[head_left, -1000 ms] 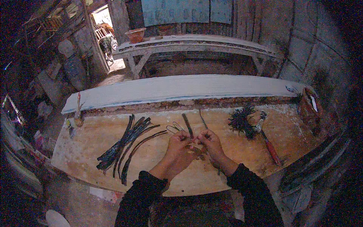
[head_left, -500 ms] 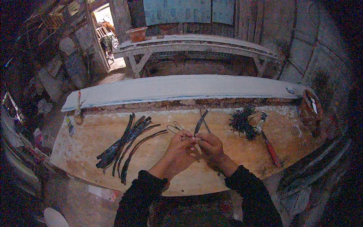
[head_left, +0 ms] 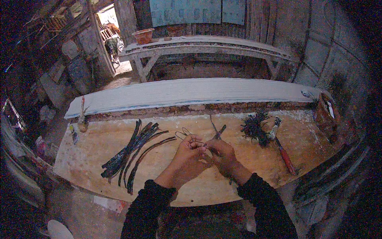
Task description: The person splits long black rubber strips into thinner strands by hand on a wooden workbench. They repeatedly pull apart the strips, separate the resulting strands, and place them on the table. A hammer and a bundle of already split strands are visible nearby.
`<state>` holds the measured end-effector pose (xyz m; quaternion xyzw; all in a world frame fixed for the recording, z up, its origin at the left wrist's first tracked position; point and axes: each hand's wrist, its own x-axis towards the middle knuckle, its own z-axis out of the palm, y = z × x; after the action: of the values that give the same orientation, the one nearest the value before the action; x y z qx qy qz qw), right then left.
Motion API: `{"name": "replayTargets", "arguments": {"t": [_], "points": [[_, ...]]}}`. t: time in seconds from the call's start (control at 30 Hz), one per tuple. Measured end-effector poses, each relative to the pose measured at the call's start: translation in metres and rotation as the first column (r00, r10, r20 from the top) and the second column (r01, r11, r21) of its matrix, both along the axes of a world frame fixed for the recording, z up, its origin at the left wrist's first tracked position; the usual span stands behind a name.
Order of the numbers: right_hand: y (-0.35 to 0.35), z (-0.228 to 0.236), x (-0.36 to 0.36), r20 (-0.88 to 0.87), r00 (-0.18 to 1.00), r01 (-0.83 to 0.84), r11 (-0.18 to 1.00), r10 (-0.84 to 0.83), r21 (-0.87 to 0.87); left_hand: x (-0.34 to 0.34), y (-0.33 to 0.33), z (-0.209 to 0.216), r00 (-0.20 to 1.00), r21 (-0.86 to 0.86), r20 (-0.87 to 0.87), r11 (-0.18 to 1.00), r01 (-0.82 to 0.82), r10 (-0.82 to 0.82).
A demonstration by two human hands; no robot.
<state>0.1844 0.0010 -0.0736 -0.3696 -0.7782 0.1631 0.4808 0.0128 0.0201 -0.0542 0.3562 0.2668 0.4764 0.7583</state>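
Observation:
My left hand (head_left: 190, 153) is closed in a pinch over the wooden board, its fingertips meeting those of my right hand. A thin wire loop (head_left: 183, 132) sticks out beyond its fingers. My right hand (head_left: 223, 154) pinches a dark flat strip (head_left: 220, 131), whose free end points up and to the right. Just beyond the hands lies a thinner strip (head_left: 213, 122). The fingers hide where wire and strip come together. To the left rests a loose bundle of long dark strips (head_left: 129, 145); to the right sits a bushy dark tuft of short strips (head_left: 254, 128).
A red-handled tool (head_left: 285, 158) with a pale, dirty head lies beside the tuft. Brushes (head_left: 82, 115) stand at the board's left back corner, and a brown container (head_left: 327, 111) at the right. A long whitish plank (head_left: 191, 93) runs behind the wooden board (head_left: 91, 159).
The dark strip has swung from nearly upright toward the right as my right hand turned slightly. My left hand and the wire loop have hardly moved.

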Motion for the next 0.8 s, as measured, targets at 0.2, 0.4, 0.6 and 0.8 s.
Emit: {"name": "replayTargets", "arguments": {"t": [0.2, 0.4, 0.6, 0.8], "points": [[-0.008, 0.021, -0.010, 0.017, 1.000, 0.026, 0.999, -0.026, 0.034, -0.006, 0.014, -0.018, 0.987, 0.091, -0.149, 0.995, -0.051, 0.065], [0.000, -0.002, -0.009, 0.001, 0.990, 0.138, 0.981, -0.139, -0.138, 0.000, 0.015, -0.035, 0.982, 0.147, -0.160, 0.986, -0.074, 0.097], [0.013, -0.011, -0.011, -0.490, 0.858, -0.178, 0.804, -0.156, -0.567, -0.001, 0.015, -0.051, 0.874, 0.598, -0.363, 0.800, -0.049, 0.324], [0.006, 0.000, -0.008, -0.734, 0.653, -0.512, 0.604, -0.189, -0.611, -0.004, 0.009, -0.035, 0.839, 0.796, -0.374, 0.602, 0.072, 0.394]]}}
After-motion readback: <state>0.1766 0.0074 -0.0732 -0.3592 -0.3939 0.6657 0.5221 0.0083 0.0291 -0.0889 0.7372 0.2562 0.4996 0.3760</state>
